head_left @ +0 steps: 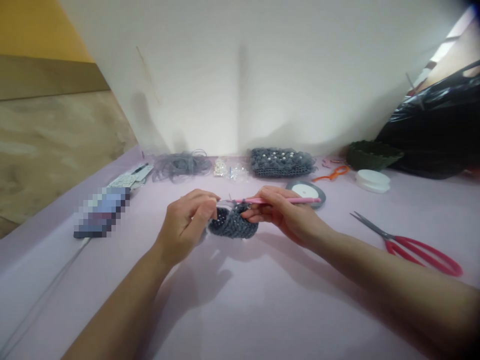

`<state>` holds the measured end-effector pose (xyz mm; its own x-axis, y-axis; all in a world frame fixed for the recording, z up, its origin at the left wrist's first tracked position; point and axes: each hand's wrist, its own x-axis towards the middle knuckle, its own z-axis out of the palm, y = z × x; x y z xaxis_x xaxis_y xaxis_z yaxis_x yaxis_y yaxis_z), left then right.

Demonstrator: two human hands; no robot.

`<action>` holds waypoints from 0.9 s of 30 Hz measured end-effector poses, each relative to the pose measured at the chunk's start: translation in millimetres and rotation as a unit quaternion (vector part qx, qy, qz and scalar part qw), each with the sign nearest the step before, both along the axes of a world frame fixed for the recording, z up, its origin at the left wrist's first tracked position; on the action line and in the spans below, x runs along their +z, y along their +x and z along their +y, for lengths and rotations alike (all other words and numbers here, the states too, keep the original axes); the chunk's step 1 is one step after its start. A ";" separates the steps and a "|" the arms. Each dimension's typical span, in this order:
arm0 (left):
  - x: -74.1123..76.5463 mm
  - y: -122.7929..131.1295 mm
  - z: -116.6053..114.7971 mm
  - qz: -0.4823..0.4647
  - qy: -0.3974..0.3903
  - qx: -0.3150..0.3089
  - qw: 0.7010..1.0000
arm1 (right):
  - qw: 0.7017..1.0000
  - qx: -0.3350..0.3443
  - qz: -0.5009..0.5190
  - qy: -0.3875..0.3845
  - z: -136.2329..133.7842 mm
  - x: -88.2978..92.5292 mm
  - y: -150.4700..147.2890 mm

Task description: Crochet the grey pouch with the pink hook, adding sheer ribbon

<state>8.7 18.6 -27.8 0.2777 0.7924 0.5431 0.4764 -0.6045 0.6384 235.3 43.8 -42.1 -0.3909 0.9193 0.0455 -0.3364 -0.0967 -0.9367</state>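
Grey crochet work [233, 223] held just above lilac tabletop [240, 310]; left hand [183, 225] curled, pinching its edge; right hand [279, 212] pinching pink crochet hook [279, 200] between thumb and fingers, tip at the stitches; ribbon spool [305, 192] just behind; beaded grey panel [281, 162] beyond; red-handled scissors [408, 252] off right.

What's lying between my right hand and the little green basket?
In the head view, a ribbon spool sits just beyond your right hand, then an orange looped plastic piece lies closer to the green woven basket.
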 end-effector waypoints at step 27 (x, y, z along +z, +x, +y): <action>-31.3 30.2 5.5 -0.370 -0.354 -0.090 0.854 | 0.997 -0.002 -0.053 0.053 -13.3 -19.0 -13.0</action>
